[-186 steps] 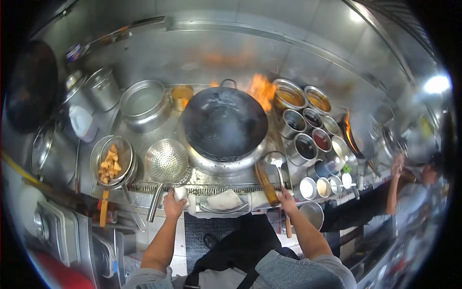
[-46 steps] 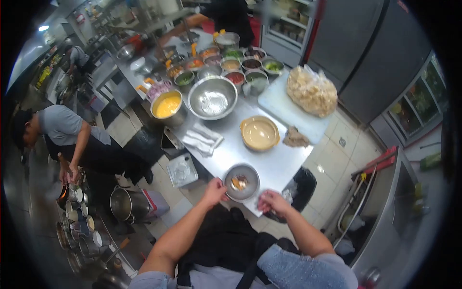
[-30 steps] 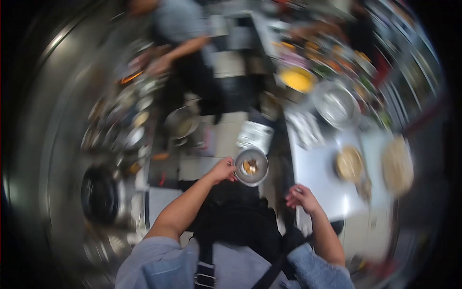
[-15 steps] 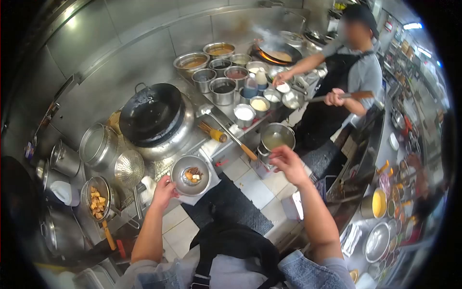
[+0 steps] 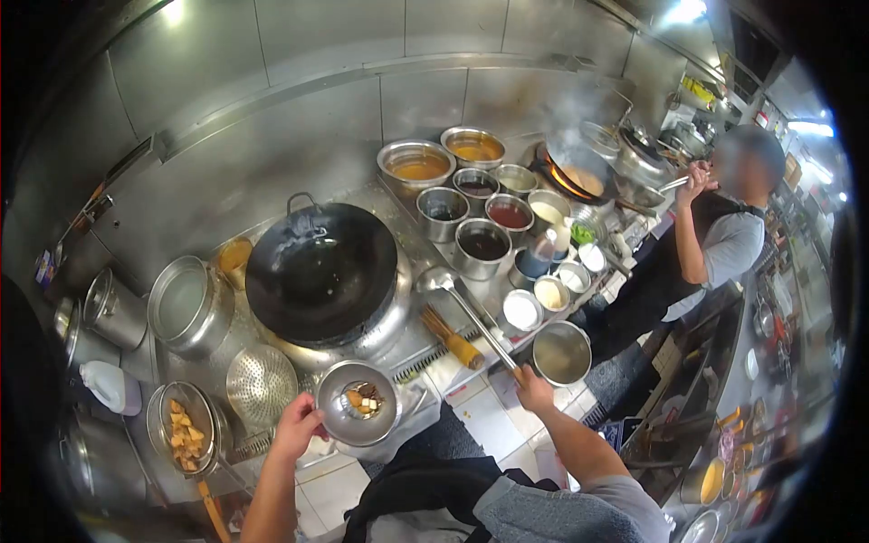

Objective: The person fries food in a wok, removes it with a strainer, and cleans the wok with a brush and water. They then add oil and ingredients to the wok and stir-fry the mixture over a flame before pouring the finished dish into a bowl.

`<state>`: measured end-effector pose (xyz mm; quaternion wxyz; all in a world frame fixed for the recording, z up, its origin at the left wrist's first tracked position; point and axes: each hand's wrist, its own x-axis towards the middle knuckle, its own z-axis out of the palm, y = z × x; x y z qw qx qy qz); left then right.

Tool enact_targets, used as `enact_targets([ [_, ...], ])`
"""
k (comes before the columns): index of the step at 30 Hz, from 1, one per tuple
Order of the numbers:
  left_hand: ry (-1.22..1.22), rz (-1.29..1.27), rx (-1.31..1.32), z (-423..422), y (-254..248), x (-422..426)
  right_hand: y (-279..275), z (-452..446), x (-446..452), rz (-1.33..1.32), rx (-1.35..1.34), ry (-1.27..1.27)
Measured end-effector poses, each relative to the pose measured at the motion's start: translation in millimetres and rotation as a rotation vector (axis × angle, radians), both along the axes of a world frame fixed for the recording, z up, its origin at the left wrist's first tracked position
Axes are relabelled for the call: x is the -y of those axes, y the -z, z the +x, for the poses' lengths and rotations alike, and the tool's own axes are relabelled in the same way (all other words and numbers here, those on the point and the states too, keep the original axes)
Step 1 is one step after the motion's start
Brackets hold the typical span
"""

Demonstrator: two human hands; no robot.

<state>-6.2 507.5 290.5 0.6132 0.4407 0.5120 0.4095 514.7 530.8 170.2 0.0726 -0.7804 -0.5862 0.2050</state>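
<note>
Now I record my right hand [image 5: 534, 391] newly gripping the ladle [image 5: 482, 327], my left hand [image 5: 297, 425] clasping the bowl's [image 5: 358, 434] left rim, neither free.

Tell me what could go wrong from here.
The left hand alone holds the round silver metal bowl by its rim, so it might tip and spill its brown and white food pieces.

The long silver metal ladle, gripped in the right hand, is close beside the yellow-handled brown bristle brush; swinging it could knock the brush away.
</note>
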Motion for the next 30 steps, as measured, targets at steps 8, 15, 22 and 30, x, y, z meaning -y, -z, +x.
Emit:
enact_targets([
  [8,-0.262,0.032,0.127,0,-7,-32,-50,-50,-95,0.024,-0.779,0.032],
  [15,-0.485,0.109,0.153,39,-23,-52,-110,-118,-453,0.249,-0.396,-0.143],
  [22,-0.833,0.152,0.055,33,-32,-18,-99,-75,-424,0.333,-0.161,-0.38],
  [30,-1.162,0.193,-0.037,10,-59,3,-207,-46,-266,-0.385,-1.426,-0.358],
])
